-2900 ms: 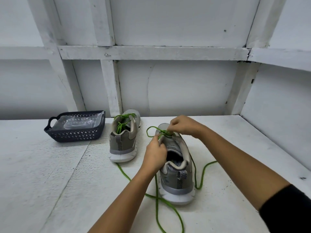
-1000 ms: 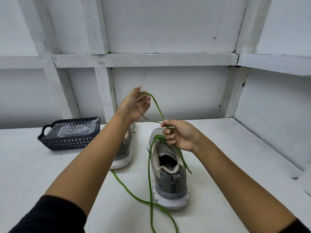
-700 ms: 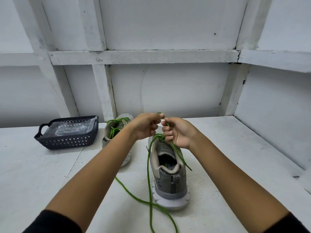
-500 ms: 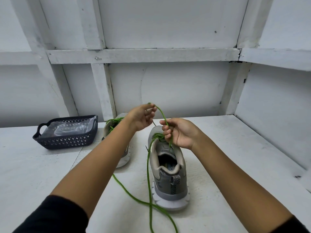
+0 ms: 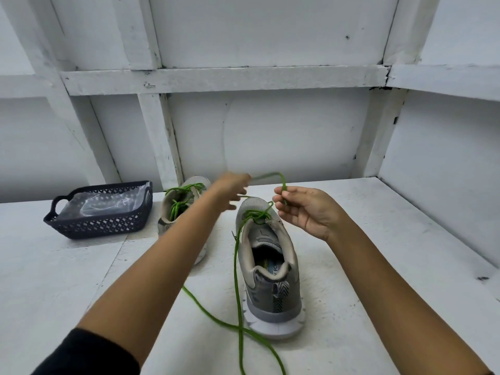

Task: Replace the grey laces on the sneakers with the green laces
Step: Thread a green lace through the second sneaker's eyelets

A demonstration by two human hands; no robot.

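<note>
Two grey sneakers stand on the white table (image 5: 378, 239), heels toward me. The near sneaker (image 5: 270, 266) has a green lace (image 5: 237, 266) threaded at its top, with long ends trailing down its left side to the table's front. My left hand (image 5: 230, 189), blurred, holds one stretch of that lace above the shoe's toe. My right hand (image 5: 305, 209) pinches the lace between thumb and fingers, so a short loop arcs between the two hands. The far sneaker (image 5: 184, 204), partly behind my left forearm, carries a green lace in its eyelets.
A dark perforated basket (image 5: 100, 221) with clear plastic inside sits at the back left of the table. White walls with wooden framing close the table at the back and the right.
My left hand has swung the lace over to the right of its earlier raised spot. My right hand has lifted off the shoe's tongue and now pinches the lace higher up.
</note>
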